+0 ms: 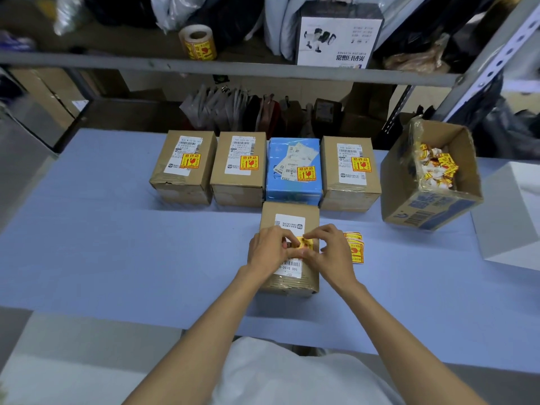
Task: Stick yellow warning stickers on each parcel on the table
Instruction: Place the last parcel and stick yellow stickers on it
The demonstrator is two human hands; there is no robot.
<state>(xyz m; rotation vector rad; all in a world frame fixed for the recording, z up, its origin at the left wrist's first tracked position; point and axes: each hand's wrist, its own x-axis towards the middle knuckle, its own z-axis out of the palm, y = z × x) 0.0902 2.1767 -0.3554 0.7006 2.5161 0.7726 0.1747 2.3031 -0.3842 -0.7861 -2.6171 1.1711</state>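
Note:
A brown parcel (292, 213) with a white label lies in front of me on the blue table (117, 244). My left hand (270, 248) and my right hand (331, 249) are both over it, pinching a yellow warning sticker (305, 244) between their fingertips just above its top. A short strip of yellow stickers (357, 248) lies right of the parcel. Behind stands a row of parcels, each bearing a yellow sticker: brown (184, 166), brown (238, 169), blue (293, 172), brown (349, 172).
An open cardboard box (429, 206) holding crumpled sticker backings sits at the right. A white block (511, 217) is at the far right edge. A sticker roll (198, 43) and a white carton (336, 36) stand on the shelf above.

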